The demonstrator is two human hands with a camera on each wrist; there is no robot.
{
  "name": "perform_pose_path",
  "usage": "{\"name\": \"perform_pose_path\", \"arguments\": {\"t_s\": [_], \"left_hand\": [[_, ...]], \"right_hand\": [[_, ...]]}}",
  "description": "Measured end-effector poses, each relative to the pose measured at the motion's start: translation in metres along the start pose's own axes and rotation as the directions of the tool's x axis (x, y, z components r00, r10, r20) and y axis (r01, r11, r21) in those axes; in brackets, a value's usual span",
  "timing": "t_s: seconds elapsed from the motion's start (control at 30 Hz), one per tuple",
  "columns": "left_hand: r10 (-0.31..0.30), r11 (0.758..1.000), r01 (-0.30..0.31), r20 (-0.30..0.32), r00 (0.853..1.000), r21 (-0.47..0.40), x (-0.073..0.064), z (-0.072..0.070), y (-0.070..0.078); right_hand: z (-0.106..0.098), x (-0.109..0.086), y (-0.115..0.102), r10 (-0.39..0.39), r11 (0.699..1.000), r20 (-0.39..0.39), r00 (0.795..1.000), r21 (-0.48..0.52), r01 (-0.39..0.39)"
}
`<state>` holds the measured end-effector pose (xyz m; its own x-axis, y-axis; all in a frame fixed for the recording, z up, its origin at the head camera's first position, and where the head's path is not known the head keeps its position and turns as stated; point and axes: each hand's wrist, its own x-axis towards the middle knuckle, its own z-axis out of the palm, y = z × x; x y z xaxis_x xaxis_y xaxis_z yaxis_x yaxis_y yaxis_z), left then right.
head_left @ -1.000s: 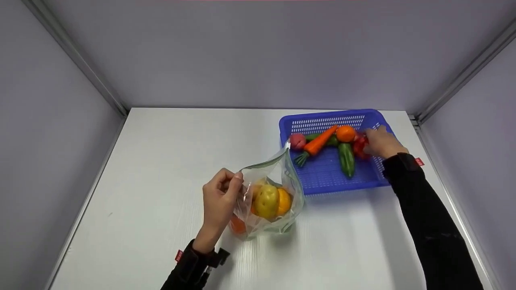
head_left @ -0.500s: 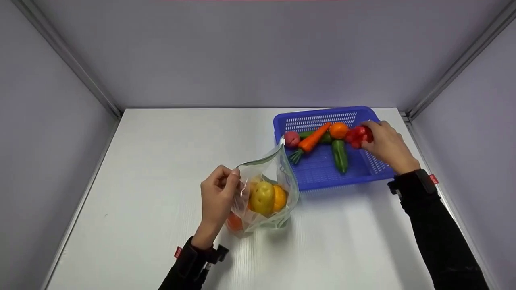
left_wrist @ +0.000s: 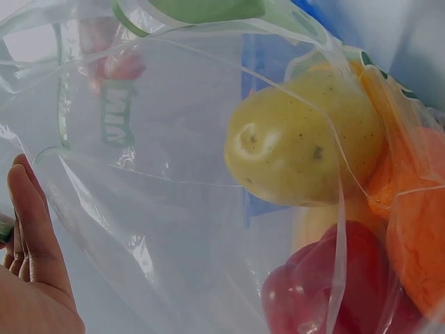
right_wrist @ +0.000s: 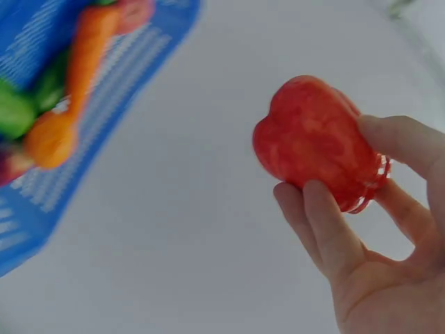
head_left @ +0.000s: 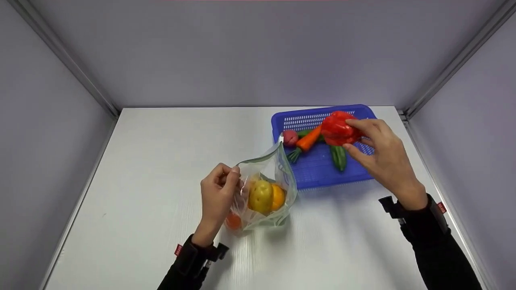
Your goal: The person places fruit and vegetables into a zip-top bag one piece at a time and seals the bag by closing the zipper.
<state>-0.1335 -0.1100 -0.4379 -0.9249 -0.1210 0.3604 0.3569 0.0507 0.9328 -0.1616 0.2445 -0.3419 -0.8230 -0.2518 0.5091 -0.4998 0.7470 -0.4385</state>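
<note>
My left hand pinches the rim of a clear zip bag with green trim, its mouth spread wide. Inside the bag sit a yellow potato and an orange. Through the plastic, the left wrist view also shows a dark red bell pepper and a wrinkled orange item. With thumb and fingertips, my right hand holds a bright red bell pepper raised over the blue basket. Part of the basket's contents is hidden behind this pepper.
In the basket lie a carrot, a green cucumber and a pinkish round fruit. An orange shows there in the right wrist view. Grey panels border the white table at the back and sides.
My right hand has lifted the red bell pepper out of the basket and moved it up and leftward, nearer the camera. The left hand keeps its pinch on the bag.
</note>
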Motion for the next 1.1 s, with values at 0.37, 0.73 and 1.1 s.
{"name": "perform_pose_path", "arguments": {"t_s": [0.37, 0.73, 1.1], "left_hand": [[0.005, 1.000, -0.005, 0.003, 1.000, -0.016, 0.003, 0.000, -0.004], [-0.006, 1.000, 0.006, -0.002, 1.000, -0.009, 0.005, -0.001, -0.007], [-0.007, 1.000, 0.007, -0.008, 1.000, -0.001, 0.006, -0.001, -0.009]], "right_hand": [[0.012, -0.015, -0.069, -0.296, 0.941, -0.033, 0.954, 0.161, 0.298], [0.046, -0.021, -0.100, -0.385, 0.919, 0.193, 0.902, -0.009, 0.394], [0.065, -0.023, -0.099, -0.355, 0.917, 0.273, 0.894, -0.084, 0.390]]}}
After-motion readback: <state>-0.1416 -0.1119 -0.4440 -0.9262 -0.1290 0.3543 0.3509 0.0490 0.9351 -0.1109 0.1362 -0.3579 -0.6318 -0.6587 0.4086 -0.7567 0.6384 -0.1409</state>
